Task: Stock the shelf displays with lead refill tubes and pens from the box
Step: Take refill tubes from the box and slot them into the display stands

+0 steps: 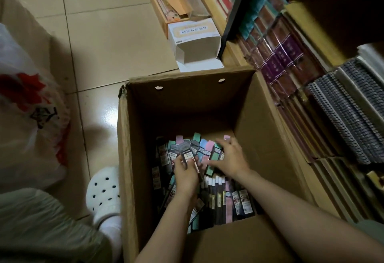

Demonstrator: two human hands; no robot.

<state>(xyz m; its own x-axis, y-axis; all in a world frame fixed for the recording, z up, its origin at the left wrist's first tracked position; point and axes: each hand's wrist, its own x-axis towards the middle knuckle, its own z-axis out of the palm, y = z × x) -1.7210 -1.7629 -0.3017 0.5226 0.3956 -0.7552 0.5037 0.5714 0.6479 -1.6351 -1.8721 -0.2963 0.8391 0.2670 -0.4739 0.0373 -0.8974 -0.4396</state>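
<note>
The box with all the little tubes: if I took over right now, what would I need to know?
Left hand grips a small bunch of lead tubes, down inside the cardboard box.
Right hand rests spread on the pastel tubes beside it, fingers bent over them; no clear grip.
More tubes and pens lie loose on the box bottom.
Done: one handful gathered; nothing seen placed on a shelf.
Left: lift the handfuls out, stock the displays and empty the box.

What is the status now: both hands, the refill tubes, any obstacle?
Left hand grips a few lead refill tubes. Right hand spread on the pile in the cardboard box. Nothing blocking.
</note>
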